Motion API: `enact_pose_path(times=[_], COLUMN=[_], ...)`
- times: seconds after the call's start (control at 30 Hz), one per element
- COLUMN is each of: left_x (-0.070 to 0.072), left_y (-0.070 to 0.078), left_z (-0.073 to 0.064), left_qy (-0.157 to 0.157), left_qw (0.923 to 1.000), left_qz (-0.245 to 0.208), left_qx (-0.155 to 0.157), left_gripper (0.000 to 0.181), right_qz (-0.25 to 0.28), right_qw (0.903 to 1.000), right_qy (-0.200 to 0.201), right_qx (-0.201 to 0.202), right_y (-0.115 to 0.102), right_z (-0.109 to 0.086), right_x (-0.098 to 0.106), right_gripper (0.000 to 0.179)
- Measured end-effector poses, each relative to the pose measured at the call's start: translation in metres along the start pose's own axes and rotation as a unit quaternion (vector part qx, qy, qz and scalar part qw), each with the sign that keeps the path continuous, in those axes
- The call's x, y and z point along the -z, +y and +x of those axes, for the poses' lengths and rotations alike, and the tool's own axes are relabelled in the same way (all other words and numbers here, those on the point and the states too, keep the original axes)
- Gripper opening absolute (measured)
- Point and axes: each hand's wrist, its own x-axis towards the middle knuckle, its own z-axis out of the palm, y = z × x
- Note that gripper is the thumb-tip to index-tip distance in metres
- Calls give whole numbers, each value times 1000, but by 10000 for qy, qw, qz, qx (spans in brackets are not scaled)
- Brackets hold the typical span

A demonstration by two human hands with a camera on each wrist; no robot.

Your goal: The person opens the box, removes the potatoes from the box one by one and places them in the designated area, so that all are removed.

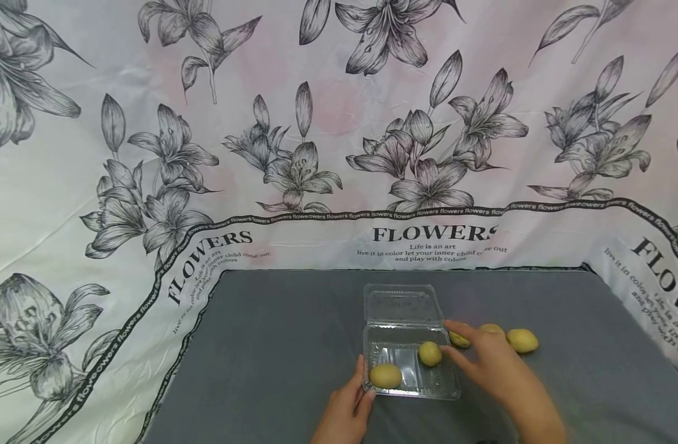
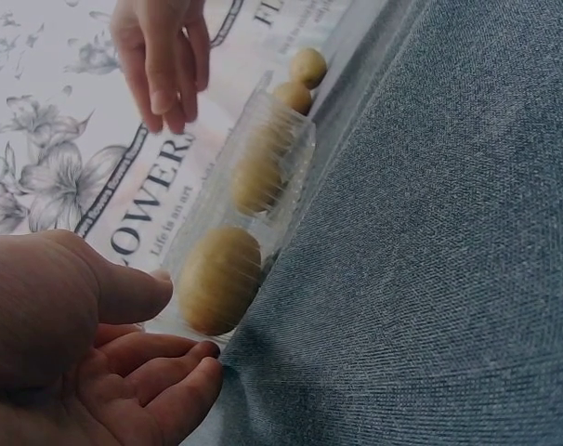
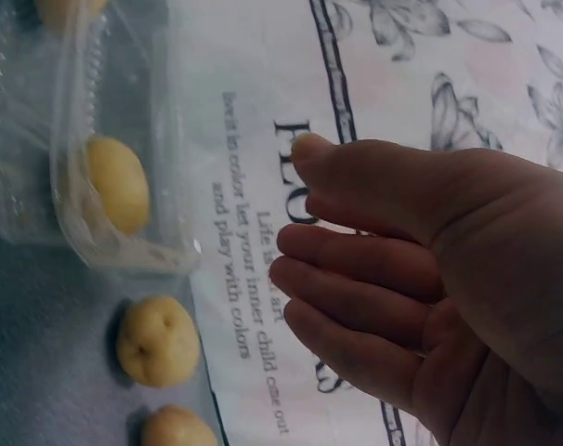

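A clear plastic clamshell box [image 1: 411,391] lies on the table with its lid [image 1: 402,305] folded back. Inside are two yellow potatoes: one potato [image 1: 385,376] in the near left corner, another potato [image 1: 430,354] by the right wall. My left hand [image 1: 344,407] holds the box at its near left corner, thumb and fingers on either side of that corner. Over the box's right side hovers my right hand [image 1: 491,361], its fingers loosely extended; the right wrist view shows this hand [image 3: 384,260] holding nothing, apart from the potatoes.
Right of the box, partly behind my right hand, three more potatoes lie on the grey tabletop [image 1: 283,345], the outermost potato [image 1: 522,340] fully visible. A white flower-printed cloth [image 1: 316,240] hangs behind and along the table's sides.
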Motion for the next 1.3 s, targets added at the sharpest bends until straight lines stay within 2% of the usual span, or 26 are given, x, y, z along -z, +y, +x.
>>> enact_pose_path(times=[0.1,0.2,0.37,0.53,0.7,0.83,1.07,1.2,1.3], left_x=[0,0,1,1,1,2,3,3,2], left_y=[0,0,-1,-3,-4,-4,-2,-1,-2], left_z=[0,-1,0,0,0,0,-1,0,1], left_qy=[16,22,37,36,13,-56,-110,-116,-117], left_qw=[9999,9996,9997,9994,9993,9996,9999,9998,9998], left_qz=[65,80,34,-1,-44,-112,-69,-153,-179], left_qx=[-151,-259,-228,-338,-359,-254,-82,4,-51], left_gripper=[65,64,64,64,65,65,67,67,66], right_qz=[56,185,319,281,195,97,9,-179,-187], right_qw=[9997,9991,9971,9958,9974,9971,9936,9939,9939], right_qy=[-62,-316,-686,-846,-628,-520,-579,-433,-340], right_qx=[217,216,37,-204,-298,-546,-965,-997,-1037], right_y=[-3,-6,-10,-18,-24,-29,-43,-47,-48], right_z=[2,4,9,11,10,11,15,16,17], right_x=[-7,-12,-18,-24,-33,-39,-46,-49,-53], right_gripper=[44,45,48,47,45,44,45,40,35])
